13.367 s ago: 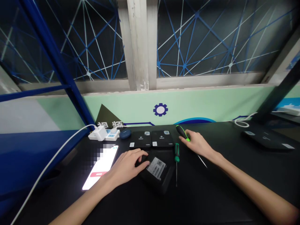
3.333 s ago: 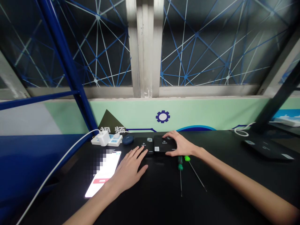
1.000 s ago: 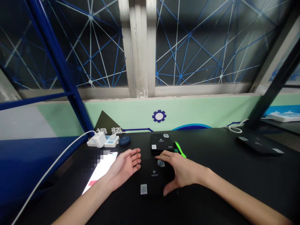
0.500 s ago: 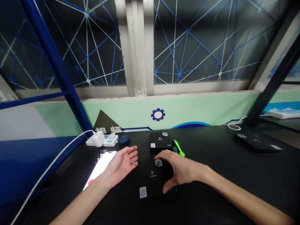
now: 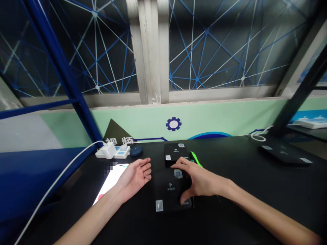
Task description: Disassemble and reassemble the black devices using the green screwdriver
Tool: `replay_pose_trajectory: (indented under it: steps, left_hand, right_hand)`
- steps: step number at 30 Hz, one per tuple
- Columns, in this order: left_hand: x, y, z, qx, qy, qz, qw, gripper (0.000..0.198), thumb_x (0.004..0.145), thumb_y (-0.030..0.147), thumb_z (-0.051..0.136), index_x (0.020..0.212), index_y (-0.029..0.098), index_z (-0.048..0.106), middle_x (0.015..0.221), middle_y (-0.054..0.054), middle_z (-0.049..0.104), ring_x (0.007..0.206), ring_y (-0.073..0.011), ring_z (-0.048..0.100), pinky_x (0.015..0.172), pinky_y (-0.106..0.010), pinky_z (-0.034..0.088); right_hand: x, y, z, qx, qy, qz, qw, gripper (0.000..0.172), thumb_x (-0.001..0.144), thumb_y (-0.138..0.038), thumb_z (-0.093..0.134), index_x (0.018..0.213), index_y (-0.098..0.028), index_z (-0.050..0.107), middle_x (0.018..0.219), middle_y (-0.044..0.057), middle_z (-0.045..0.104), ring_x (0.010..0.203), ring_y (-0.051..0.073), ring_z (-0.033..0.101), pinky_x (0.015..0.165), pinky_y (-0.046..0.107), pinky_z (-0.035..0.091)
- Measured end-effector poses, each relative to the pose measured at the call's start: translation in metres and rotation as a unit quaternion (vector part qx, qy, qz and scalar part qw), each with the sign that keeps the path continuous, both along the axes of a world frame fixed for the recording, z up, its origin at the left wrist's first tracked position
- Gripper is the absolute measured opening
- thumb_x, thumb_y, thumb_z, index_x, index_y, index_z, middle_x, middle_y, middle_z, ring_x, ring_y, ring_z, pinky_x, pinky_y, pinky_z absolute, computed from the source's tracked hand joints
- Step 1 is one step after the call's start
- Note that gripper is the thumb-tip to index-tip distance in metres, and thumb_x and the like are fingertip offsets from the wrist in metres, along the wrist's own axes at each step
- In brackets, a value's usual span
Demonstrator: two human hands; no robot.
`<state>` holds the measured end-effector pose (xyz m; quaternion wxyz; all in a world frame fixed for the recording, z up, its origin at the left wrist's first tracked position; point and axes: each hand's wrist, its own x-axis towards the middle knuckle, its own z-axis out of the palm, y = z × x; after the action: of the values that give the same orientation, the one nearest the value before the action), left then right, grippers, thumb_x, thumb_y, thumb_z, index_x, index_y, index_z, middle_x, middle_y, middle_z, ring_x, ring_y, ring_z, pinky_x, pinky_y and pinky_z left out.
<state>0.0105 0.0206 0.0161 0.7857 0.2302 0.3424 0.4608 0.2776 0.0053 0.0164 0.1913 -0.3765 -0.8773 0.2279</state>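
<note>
In the head view my right hand (image 5: pixel 198 178) spans the right part of a flat black box (image 5: pixel 168 195), fingertips at its far edge and thumb near its front right corner. That box carries a white square label and a silvery sticker. My left hand (image 5: pixel 136 175) is open and holds nothing, palm turned to the box and fingers loosely curled, a small gap away. A second black box (image 5: pixel 175 152) lies just behind the first. Beside it is a bright green-handled tool (image 5: pixel 195 159), partly hidden by my right hand.
A lit phone (image 5: pixel 110 182) lies under my left wrist. Behind it are a white power strip (image 5: pixel 122 152) with a plugged-in charger (image 5: pixel 109 150) and a dark blue mouse-shaped object (image 5: pixel 136 150). Another flat black device (image 5: pixel 283 154) sits at the right. A white cable (image 5: pixel 259 137) coils near the wall.
The near black box has shifted slightly away from me and to the right, together with my right hand. My left hand has hardly moved. The camera view has shifted a little.
</note>
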Motion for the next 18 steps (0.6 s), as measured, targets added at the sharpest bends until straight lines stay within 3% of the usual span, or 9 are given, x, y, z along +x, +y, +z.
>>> replay_pose_trajectory:
  steps: [7,11,18]
  left_hand:
    - [-0.0024,0.0018,-0.0001,0.002,-0.001,0.004,1.0,0.006,0.09,0.011,0.054,0.092,0.013,0.06,0.072,0.001,0.053,0.053,-0.008,0.049,0.051,-0.02,0.045]
    - [-0.0036,0.0037,-0.0019,0.006,-0.003,0.01,1.0,0.007,0.091,0.011,0.053,0.092,0.012,0.06,0.071,0.001,0.052,0.053,-0.0083,0.049,0.051,-0.02,0.045]
    - [-0.0047,0.0036,-0.0014,0.012,0.002,0.011,1.0,0.007,0.091,0.012,0.054,0.092,0.012,0.061,0.072,0.0,0.053,0.054,-0.0088,0.05,0.051,-0.021,0.045]
  right_hand:
    - [0.0048,0.0046,-0.0008,0.021,0.021,-0.034,0.999,0.087,0.057,-0.053,0.088,0.132,-0.027,0.051,0.126,0.008,0.058,0.118,0.031,0.055,0.1,0.044,0.044]
    - [0.0033,0.0049,0.0024,0.054,0.042,-0.035,0.997,0.069,0.067,-0.046,0.085,0.126,-0.027,0.055,0.118,0.006,0.062,0.107,0.026,0.06,0.094,0.04,0.048]
    - [0.0016,0.0011,0.0055,0.117,0.067,-0.027,0.99,0.058,0.079,-0.04,0.077,0.13,-0.031,0.051,0.12,0.006,0.059,0.107,0.026,0.06,0.09,0.042,0.052]
